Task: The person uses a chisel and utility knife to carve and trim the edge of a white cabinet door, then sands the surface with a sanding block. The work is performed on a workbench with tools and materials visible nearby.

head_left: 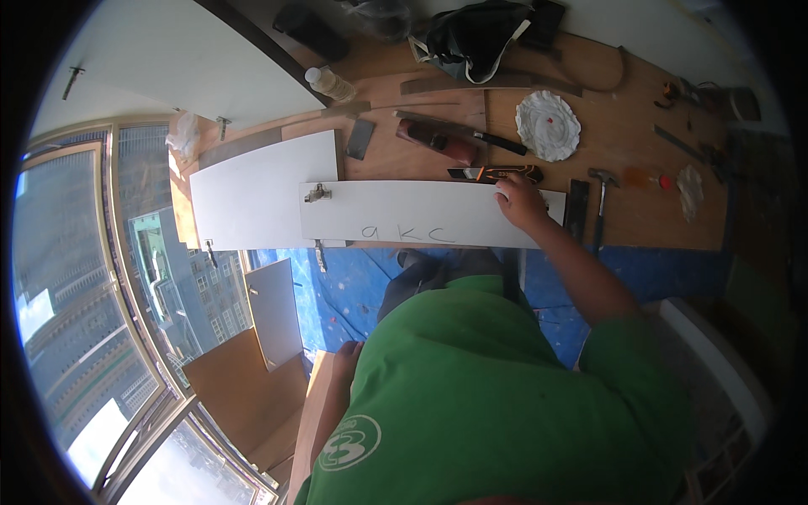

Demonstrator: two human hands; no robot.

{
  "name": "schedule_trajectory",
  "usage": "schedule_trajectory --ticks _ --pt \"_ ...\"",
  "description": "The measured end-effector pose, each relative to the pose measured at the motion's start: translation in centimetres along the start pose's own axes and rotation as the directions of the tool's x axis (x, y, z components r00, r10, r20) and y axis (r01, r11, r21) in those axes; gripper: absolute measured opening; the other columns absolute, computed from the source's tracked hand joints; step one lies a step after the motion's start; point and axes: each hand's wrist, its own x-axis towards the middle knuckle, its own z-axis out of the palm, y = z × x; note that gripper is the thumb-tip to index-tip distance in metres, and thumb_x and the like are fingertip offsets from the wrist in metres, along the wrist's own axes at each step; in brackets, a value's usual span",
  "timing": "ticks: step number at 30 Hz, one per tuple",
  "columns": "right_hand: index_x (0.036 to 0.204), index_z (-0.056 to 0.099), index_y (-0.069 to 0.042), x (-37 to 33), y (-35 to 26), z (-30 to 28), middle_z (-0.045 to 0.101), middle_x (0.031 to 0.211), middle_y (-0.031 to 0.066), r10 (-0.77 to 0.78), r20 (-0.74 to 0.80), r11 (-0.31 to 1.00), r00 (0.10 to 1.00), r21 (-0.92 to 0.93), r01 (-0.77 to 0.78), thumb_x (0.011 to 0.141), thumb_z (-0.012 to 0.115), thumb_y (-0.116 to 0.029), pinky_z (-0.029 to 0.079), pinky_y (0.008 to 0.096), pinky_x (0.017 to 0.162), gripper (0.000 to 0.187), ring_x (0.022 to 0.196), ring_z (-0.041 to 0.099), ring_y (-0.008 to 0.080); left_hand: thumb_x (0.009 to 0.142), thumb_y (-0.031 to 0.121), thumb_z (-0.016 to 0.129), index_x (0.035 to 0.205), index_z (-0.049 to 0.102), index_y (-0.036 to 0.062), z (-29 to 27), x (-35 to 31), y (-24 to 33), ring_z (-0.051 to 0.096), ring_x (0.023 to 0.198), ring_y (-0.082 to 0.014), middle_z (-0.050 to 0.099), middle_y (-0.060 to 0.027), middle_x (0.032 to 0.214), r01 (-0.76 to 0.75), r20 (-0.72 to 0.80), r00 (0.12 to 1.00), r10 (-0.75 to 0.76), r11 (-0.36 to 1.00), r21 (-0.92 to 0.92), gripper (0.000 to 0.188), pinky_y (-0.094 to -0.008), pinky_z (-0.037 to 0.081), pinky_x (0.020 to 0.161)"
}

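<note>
A long white panel (429, 206) lies across the front of the wooden workbench, with a metal hinge (317, 193) on its left end and dark handwriting on its face. My right hand (520, 204) is at the panel's far edge near its right end, fingers bent over the edge and thumb on the face. Right beyond those fingers, against them, lies a black and orange utility knife (497, 174). Under the panel's left part is a wider white panel (261, 181). My left hand (348, 353) hangs low at my side, its fingers mostly hidden.
A hammer (601, 202) and a dark block (576, 210) lie right of the panel. Beyond are a hand plane (438, 141), a crumpled white cover (549, 126), a bottle (330, 82) and a black bag (471, 38). Blue sheeting (337, 290) covers the floor; windows stand left.
</note>
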Motion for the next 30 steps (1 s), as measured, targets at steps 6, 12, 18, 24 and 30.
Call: schedule_trajectory --ticks 6,12,18,24,30 --pt "0.122 0.067 -0.007 3.4 0.4 0.1 0.060 0.121 0.0127 0.006 0.084 0.945 0.996 -0.327 0.022 0.087 0.075 -0.018 0.051 0.0502 0.094 0.038 0.119 0.056 0.0346 0.101 0.041 0.063 0.110 0.074 -0.0004 -1.6 -2.3 5.9 0.070 0.103 -0.0388 0.073 -0.0230 0.106 -0.124 0.046 0.992 0.116 0.968 0.218 0.044 -0.0460 0.053 0.089" --pt "0.120 0.067 -0.008 4.1 2.0 1.2 0.060 0.123 0.0133 0.040 0.065 0.958 0.997 -0.286 -0.020 0.086 0.076 -0.017 0.050 0.0508 0.096 0.036 0.121 0.056 0.0355 0.100 0.044 0.064 0.113 0.072 -0.0013 -1.4 -3.2 8.0 0.071 0.102 -0.0374 0.074 -0.0218 0.104 -0.103 0.017 0.995 0.102 0.972 0.210 0.047 -0.0454 0.053 0.089" --pt "0.112 0.065 -0.011 5.8 2.1 0.4 0.065 0.117 0.0137 0.118 0.224 0.987 0.968 -0.138 -0.088 0.087 0.076 -0.014 0.050 0.0528 0.095 0.027 0.117 0.060 0.0375 0.099 0.042 0.065 0.111 0.073 0.0018 -1.2 -2.3 9.6 0.072 0.104 -0.0363 0.075 -0.0209 0.106 -0.101 -0.050 0.992 0.113 0.975 0.198 0.042 -0.0449 0.054 0.089" --pt "0.110 0.056 -0.008 5.4 0.8 -1.7 0.067 0.106 0.0161 -0.026 0.175 0.983 0.984 -0.176 0.057 0.087 0.073 -0.007 0.048 0.0537 0.089 0.028 0.104 0.064 0.0407 0.101 0.029 0.066 0.104 0.074 0.0019 -2.6 0.2 13.0 0.074 0.095 -0.0370 0.077 -0.0175 0.097 -0.332 -0.116 0.928 0.355 0.926 0.180 0.029 -0.0442 0.056 0.085" --pt "0.112 0.054 -0.005 3.7 -8.8 -4.8 0.066 0.104 0.0181 -0.054 0.034 0.982 0.998 0.184 0.047 0.089 0.073 -0.004 0.050 0.0487 0.083 0.031 0.099 0.064 0.0413 0.097 0.026 0.073 0.108 0.071 -0.0001 -6.0 5.0 24.0 0.074 0.096 -0.0261 0.076 -0.0151 0.101 -0.594 0.018 0.803 0.595 0.803 -0.055 0.028 -0.0382 0.056 0.088"
